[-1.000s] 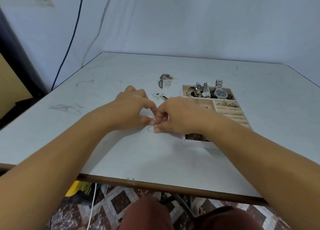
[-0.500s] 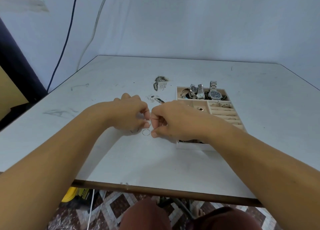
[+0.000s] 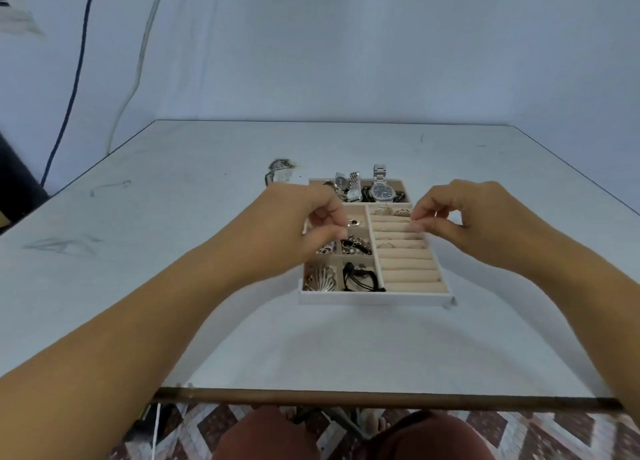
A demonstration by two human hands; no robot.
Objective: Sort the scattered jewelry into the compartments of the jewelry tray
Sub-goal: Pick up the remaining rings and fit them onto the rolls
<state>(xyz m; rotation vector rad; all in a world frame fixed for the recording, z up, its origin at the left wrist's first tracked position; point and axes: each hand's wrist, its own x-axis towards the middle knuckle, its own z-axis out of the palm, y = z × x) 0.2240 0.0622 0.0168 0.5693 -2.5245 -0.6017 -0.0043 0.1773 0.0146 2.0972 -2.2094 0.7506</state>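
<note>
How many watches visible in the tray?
3, all in the tray's far compartment: dark-dial watch right, two silver watches left. More may hide in that tangle.

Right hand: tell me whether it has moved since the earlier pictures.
Yes. The right hand went from the table left of the jewelry tray to above its ring rolls.
</note>
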